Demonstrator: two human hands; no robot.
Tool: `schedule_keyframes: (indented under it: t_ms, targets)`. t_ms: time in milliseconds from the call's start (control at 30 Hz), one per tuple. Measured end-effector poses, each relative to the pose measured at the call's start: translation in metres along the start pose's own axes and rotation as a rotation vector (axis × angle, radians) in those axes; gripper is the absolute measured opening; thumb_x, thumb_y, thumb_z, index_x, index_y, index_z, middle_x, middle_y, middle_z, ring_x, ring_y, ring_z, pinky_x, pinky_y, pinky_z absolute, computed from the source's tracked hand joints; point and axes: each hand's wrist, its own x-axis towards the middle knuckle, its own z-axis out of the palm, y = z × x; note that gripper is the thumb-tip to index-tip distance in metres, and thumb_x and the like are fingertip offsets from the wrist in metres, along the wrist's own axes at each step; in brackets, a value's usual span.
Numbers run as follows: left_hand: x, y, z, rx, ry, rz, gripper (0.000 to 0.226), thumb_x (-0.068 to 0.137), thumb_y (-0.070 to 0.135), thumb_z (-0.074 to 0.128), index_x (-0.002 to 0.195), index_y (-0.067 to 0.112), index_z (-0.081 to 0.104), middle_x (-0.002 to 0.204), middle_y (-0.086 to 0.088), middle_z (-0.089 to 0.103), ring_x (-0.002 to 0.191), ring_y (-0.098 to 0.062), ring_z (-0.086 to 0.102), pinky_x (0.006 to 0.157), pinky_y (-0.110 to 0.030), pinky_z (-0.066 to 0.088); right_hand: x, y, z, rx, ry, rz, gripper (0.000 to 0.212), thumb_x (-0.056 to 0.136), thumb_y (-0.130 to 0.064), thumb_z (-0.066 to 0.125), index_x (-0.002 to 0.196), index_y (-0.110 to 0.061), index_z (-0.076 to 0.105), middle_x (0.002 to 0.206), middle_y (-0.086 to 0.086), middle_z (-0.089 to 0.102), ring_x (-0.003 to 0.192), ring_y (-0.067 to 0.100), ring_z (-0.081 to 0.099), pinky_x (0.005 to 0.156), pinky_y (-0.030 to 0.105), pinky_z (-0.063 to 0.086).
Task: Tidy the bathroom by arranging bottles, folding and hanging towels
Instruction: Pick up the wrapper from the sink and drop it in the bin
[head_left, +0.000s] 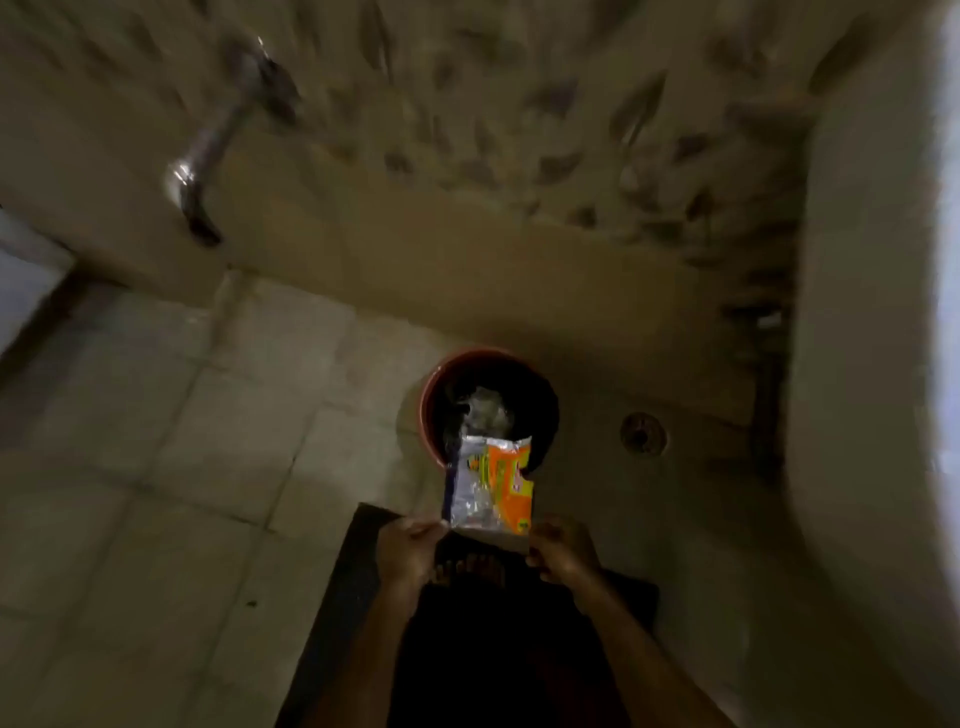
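Observation:
An orange, white and blue plastic packet (491, 483) hangs in front of me, held by its near edge. My left hand (408, 545) pinches its left corner and my right hand (563, 553) pinches its right corner. The packet's far end overlaps the rim of a red bin (431, 395) on the floor, which holds crumpled clear wrapping inside a dark liner. No bottles or towels are in view.
A dark mat (358, 561) lies under my bare feet on the tiled floor. A round floor drain (643, 434) sits right of the bin. A metal tap (200, 166) juts from the wall upper left. A white basin edge (883, 364) fills the right side.

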Motion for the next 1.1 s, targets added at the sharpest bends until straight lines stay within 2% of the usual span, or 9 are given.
schedule_keyframes:
  t_ms: [133,200,367,467,633,700,833,1000,1100]
  targets:
    - [0.083,-0.034,0.041,0.157,-0.029,0.069,0.017,0.079,0.008,0.069,0.093,-0.001,0.073,0.098,-0.017,0.072,0.088,-0.019,0.064,0.070,-0.020,0.038,0.084,0.006,0.015,0.041,0.055,0.005,0.006,0.084,-0.009,0.067,0.084,-0.014,0.063,0.070,0.007,0.061,0.053,0.014,0.054,0.043,0.020,0.039]
    - [0.120,-0.044,0.055,0.152,-0.006,0.068,0.019,0.077,0.006,0.070,0.095,0.000,0.073,0.098,-0.016,0.072,0.085,-0.016,0.064,0.068,-0.017,0.039,0.127,0.008,0.022,0.033,0.111,-0.026,0.014,0.082,-0.001,0.066,0.087,-0.014,0.062,0.069,0.007,0.060,0.051,0.015,0.052,0.040,0.020,0.037]
    - [0.184,-0.045,0.083,0.270,0.012,0.151,0.017,0.081,0.012,0.068,0.096,0.006,0.071,0.101,-0.011,0.071,0.091,-0.019,0.063,0.080,-0.023,0.045,0.204,0.001,0.027,-0.099,0.201,-0.091,0.010,0.082,-0.005,0.069,0.078,-0.014,0.066,0.064,0.006,0.061,0.034,0.006,0.053,0.032,0.014,0.036]
    - [0.202,-0.042,0.096,0.375,-0.028,0.270,0.017,0.084,0.014,0.065,0.100,0.008,0.068,0.107,-0.009,0.069,0.099,-0.020,0.062,0.092,-0.038,0.048,0.233,-0.007,0.030,-0.074,0.198,-0.057,0.010,0.086,-0.005,0.067,0.081,-0.012,0.062,0.076,0.008,0.062,0.025,0.003,0.051,0.027,0.012,0.034]
    - [0.231,-0.046,0.111,0.706,-0.038,0.412,0.017,0.090,0.020,0.056,0.103,0.019,0.068,0.111,-0.001,0.067,0.110,-0.022,0.054,0.097,-0.038,0.032,0.271,-0.008,0.041,-0.086,0.194,-0.039,0.007,0.091,-0.008,0.061,0.098,-0.009,0.062,0.091,0.008,0.062,0.025,0.002,0.051,0.025,0.011,0.033]
    - [0.240,-0.051,0.116,0.908,-0.006,0.426,0.020,0.092,0.023,0.050,0.105,0.018,0.065,0.112,-0.005,0.062,0.113,-0.025,0.046,0.096,-0.036,0.030,0.281,-0.006,0.046,-0.070,0.171,-0.022,0.017,0.094,-0.007,0.054,0.110,-0.005,0.059,0.101,0.012,0.062,0.032,0.005,0.058,0.024,0.013,0.036]
    - [0.244,-0.061,0.123,1.357,-0.013,0.503,0.032,0.092,0.033,0.046,0.116,0.012,0.052,0.121,-0.010,0.053,0.122,-0.031,0.033,0.100,-0.041,0.028,0.289,0.003,0.053,-0.159,0.086,-0.028,0.043,0.096,-0.002,0.049,0.138,-0.004,0.041,0.131,0.020,0.054,0.078,0.030,0.070,0.030,0.021,0.046]
    - [0.240,-0.066,0.118,1.264,-0.050,0.563,0.057,0.094,0.033,0.040,0.144,0.009,0.024,0.142,-0.009,0.040,0.126,-0.033,0.030,0.101,-0.044,0.025,0.286,0.008,0.053,-0.237,0.103,-0.138,0.053,0.093,-0.001,0.055,0.142,-0.010,0.037,0.140,0.014,0.049,0.059,0.021,0.066,0.036,0.022,0.048]
    - [0.232,-0.067,0.110,1.183,-0.063,0.603,0.057,0.095,0.029,0.041,0.145,0.011,0.023,0.147,-0.007,0.036,0.126,-0.031,0.032,0.100,-0.045,0.026,0.279,0.014,0.052,-0.252,0.092,-0.214,0.055,0.090,-0.001,0.059,0.141,-0.009,0.039,0.143,0.010,0.047,0.077,0.031,0.071,0.041,0.017,0.050]
